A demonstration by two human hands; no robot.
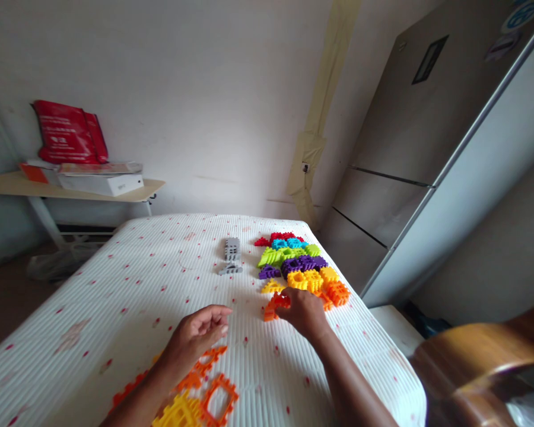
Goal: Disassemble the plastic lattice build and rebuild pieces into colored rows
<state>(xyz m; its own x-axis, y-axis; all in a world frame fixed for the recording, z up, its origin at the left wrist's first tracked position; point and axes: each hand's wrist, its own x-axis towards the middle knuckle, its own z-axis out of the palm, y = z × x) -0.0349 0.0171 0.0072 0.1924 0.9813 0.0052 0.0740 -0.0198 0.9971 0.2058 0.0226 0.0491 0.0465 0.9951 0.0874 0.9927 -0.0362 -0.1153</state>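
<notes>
The tabletop (137, 279), cloth-covered, white, ribbed and speckled with red, carries grey blocks (232, 249). Right of the grey blocks, close rows run from far to near: red blocks (281, 236), light blue blocks (296, 242), green blocks (270, 256), purple blocks (307, 262), yellow blocks (313, 280) and orange blocks (338, 292). Loose yellow pieces (178, 411) and loose orange pieces (191, 381) lie well nearer the person than the grey blocks, mostly further left.

Your right hand (305, 309) grips orange toothed blocks (273, 308) right of centre, below rows of yellow, purple, green, blue and red blocks (306, 263); your left hand (199, 330), loosely curled, hovers lower centre near loose pieces (178, 413); grey blocks (232, 249) lie mid-frame; a refrigerator (382, 130) stands upper right.
</notes>
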